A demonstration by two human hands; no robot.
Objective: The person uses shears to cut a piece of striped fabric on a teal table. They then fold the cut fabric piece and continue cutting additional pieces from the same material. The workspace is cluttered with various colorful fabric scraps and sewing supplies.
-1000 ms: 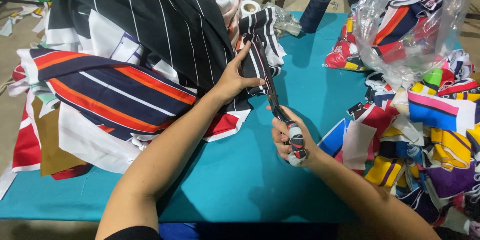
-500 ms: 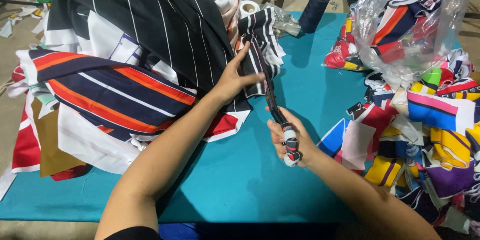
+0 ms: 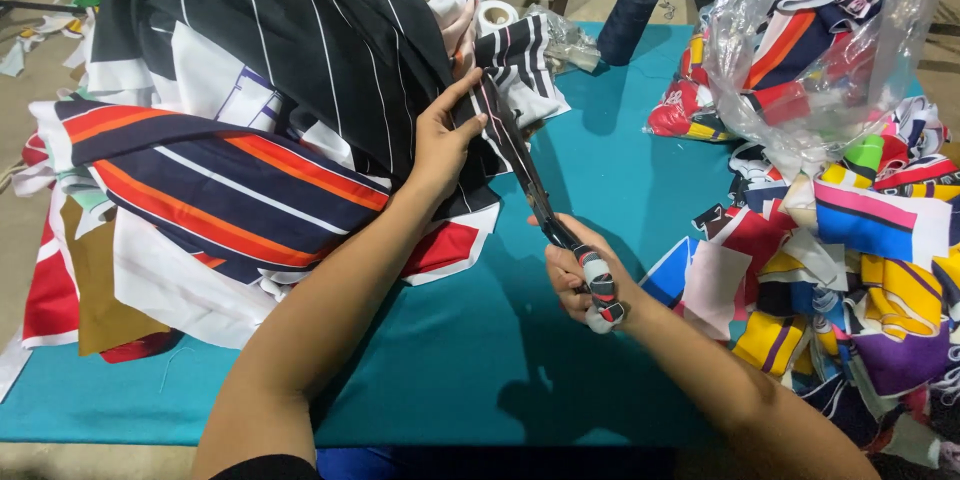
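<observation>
**Scissors working into striped fabric**

Scissors (image 3: 530, 185) are being clamped at their cloth-wrapped handles by the right hand (image 3: 580, 280), long dark blades reaching into the black striped fabric (image 3: 300, 50). Left hand (image 3: 440, 140) is pinching that fabric flat beside the blades. Cut appears underway, not finished. Right of the scissors, glossy colourful offcuts (image 3: 860, 240) are lying heaped on the teal table (image 3: 450, 360).

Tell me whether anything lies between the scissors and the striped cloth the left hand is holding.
Nothing visible does. The right hand holds the scissors, and their blades already reach the black-and-white striped cloth beside the left hand, which pins it. Only bare teal table lies alongside the blades.
</observation>
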